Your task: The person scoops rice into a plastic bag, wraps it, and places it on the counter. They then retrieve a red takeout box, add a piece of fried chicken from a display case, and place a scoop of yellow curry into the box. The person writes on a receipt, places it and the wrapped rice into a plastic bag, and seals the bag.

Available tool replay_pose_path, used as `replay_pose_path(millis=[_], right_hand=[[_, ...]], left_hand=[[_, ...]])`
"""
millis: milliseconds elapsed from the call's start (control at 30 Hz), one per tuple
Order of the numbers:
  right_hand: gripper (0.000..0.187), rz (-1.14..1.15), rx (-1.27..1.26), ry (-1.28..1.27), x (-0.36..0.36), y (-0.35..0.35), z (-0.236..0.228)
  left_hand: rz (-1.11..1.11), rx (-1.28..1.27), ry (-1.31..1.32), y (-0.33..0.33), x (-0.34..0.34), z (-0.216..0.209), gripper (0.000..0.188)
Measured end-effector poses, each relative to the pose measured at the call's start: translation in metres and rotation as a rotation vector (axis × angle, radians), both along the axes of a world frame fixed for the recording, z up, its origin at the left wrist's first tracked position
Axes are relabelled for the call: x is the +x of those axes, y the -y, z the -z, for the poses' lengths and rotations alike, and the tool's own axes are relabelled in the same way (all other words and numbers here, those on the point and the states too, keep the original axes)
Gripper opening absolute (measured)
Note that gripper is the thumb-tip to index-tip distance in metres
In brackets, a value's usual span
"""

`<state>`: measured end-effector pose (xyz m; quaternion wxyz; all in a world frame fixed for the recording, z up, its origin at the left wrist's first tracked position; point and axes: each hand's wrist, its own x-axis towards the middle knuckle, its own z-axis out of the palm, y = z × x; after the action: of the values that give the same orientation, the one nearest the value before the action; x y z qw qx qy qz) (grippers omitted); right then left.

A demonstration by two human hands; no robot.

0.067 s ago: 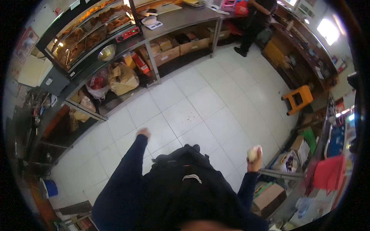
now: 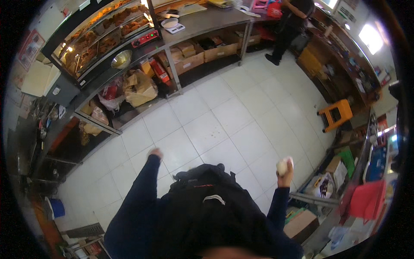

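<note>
My right hand (image 2: 285,178) is closed round a pale, whitish rounded thing (image 2: 283,166) with a white edge, perhaps a wrapper. Its kind I cannot make out. It is held up over the tiled floor, left of the shelving on the right. My left hand (image 2: 156,153) hangs over the floor tiles to the left, apart from any object. Motion blur smears its fingers, so I cannot tell if they are curled or spread. Both arms are in dark blue sleeves, and a black garment covers my front.
A metal counter (image 2: 207,26) runs along the far left with a lit food display cabinet (image 2: 99,43), a metal bowl (image 2: 121,59) and a white scale (image 2: 173,28). An orange stool (image 2: 335,115) stands at right. Another person (image 2: 290,30) stands at the back. A pink-red bag (image 2: 366,199) sits near right.
My left hand has shifted slightly left and up. My right hand, still round the whitish thing, has risen a little in view. The surroundings have shifted slightly.
</note>
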<state>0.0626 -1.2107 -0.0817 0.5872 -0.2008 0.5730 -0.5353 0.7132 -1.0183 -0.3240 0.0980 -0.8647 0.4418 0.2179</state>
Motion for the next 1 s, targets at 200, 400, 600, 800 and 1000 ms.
replay_pose_path(millis=[200,400,600,800,1000], right_hand=[[0.048,-0.522,-0.279,-0.116,0.229,0.251,-0.028],[0.047,-0.943,-0.165,0.161,0.425,0.368,-0.062],[0.043,-0.805,0.086,0.236,0.448,0.458,-0.047],[0.044,-0.548,0.082,-0.026,0.393,0.561,0.005],[0.059,-0.439,0.087,-0.117,0.414,0.737,0.001]], left_hand=[[-0.501,0.24,-0.049,-0.089,0.056,-0.019,0.025],[-0.463,0.261,-0.287,0.064,0.055,-0.002,0.023],[-0.079,0.111,-0.402,0.356,0.122,0.034,0.022],[0.461,-0.622,-0.26,0.733,0.147,-0.072,0.023],[0.296,-0.859,-0.629,0.887,0.126,-0.238,0.031]])
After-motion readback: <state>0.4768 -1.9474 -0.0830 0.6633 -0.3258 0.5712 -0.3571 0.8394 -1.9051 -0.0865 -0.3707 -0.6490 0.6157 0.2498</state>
